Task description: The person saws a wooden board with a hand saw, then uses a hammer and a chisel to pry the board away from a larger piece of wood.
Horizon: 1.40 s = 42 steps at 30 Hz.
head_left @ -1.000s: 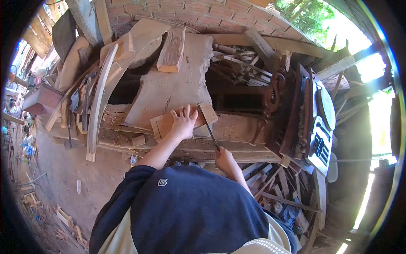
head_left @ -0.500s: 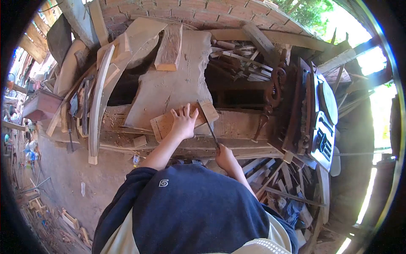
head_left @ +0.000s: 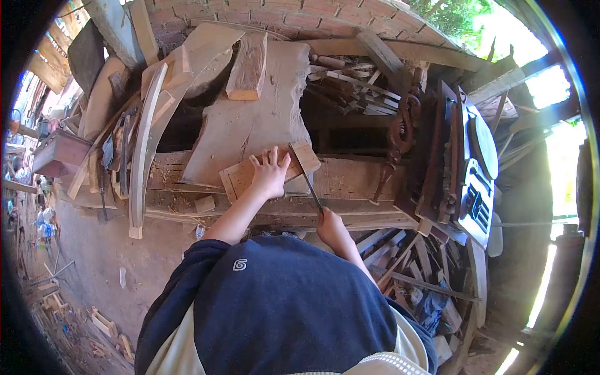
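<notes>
My left hand (head_left: 270,176) lies with spread fingers on a flat wooden board (head_left: 236,179) on the workbench. My right hand (head_left: 331,224) is closed around the near end of a long, thin dark tool (head_left: 307,177), whose exact kind I cannot make out. The tool lies across the board near its right end, with a wooden end piece (head_left: 305,156) showing to its right. Under the board is a wide slab with a wavy edge (head_left: 253,122).
A thick wood block (head_left: 247,67) sits on the slab. Curved planks (head_left: 147,144) lean at the left. Carved dark wood (head_left: 400,131) and a stack of dark pieces (head_left: 437,156) stand at the right. Scrap wood (head_left: 431,281) is piled below the bench's right side.
The whole view has shifted slightly. My left hand stays spread on the board and my right hand still holds the tool across it, with little visible movement.
</notes>
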Motion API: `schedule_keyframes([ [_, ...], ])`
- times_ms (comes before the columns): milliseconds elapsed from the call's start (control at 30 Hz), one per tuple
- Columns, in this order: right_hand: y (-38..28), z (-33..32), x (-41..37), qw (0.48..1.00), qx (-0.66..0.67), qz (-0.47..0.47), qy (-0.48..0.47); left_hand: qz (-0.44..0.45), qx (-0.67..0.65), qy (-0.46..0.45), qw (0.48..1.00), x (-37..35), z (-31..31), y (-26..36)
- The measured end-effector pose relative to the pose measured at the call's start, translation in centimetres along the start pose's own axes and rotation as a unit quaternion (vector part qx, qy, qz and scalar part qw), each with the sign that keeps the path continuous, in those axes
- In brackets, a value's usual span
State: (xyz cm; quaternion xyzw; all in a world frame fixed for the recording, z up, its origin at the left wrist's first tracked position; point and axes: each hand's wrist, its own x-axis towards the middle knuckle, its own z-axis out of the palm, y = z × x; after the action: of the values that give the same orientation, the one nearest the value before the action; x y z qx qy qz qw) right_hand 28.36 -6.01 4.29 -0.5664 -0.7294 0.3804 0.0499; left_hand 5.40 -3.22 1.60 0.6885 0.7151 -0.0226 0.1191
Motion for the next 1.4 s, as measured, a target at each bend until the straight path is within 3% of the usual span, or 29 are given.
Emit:
schedule_keyframes([
  [133,0.4,1.0,3.2,1.000,0.010,-0.001,0.006,0.000,0.001,-0.015,1.000,0.1,0.1,-0.1],
  [300,-2.1,2.2,9.1,0.999,-0.030,-0.018,-0.020,-0.001,0.018,0.049,0.999,1.4,4.1,-0.8],
  [400,-0.5,0.6,4.7,0.999,0.015,-0.025,-0.042,-0.003,0.002,-0.010,1.000,0.1,0.3,0.0],
  [500,0.4,-0.9,0.6,0.998,-0.011,-0.032,-0.050,0.004,-0.008,-0.004,1.000,-0.2,-0.2,0.1],
  [600,0.4,-0.4,1.5,0.998,-0.024,-0.008,-0.052,0.003,0.006,0.003,1.000,0.0,0.2,0.0],
  [733,-1.1,1.8,9.8,0.996,-0.053,-0.041,-0.064,-0.001,0.018,0.021,1.000,0.7,2.0,-0.3],
  [833,-1.2,2.2,9.4,0.997,-0.057,-0.030,-0.041,-0.006,0.007,0.017,1.000,0.7,2.0,-0.4],
  [900,-0.9,0.6,5.2,0.997,-0.016,-0.072,-0.029,-0.007,-0.002,-0.006,1.000,0.4,1.1,-0.2],
  [1033,0.6,-0.6,0.4,0.998,-0.020,-0.014,-0.050,-0.009,-0.004,-0.035,0.999,-0.1,-0.5,0.1],
  [1200,-0.8,1.5,5.8,0.999,-0.004,0.011,-0.034,-0.002,0.012,-0.023,1.000,0.3,0.3,0.0],
  [1267,-0.8,2.8,8.2,1.000,-0.007,-0.021,-0.016,-0.004,0.014,-0.013,1.000,0.7,1.4,-0.4],
  [1400,-0.6,1.5,5.1,1.000,-0.001,-0.013,-0.026,-0.009,0.008,-0.025,1.000,0.3,0.3,0.0],
])
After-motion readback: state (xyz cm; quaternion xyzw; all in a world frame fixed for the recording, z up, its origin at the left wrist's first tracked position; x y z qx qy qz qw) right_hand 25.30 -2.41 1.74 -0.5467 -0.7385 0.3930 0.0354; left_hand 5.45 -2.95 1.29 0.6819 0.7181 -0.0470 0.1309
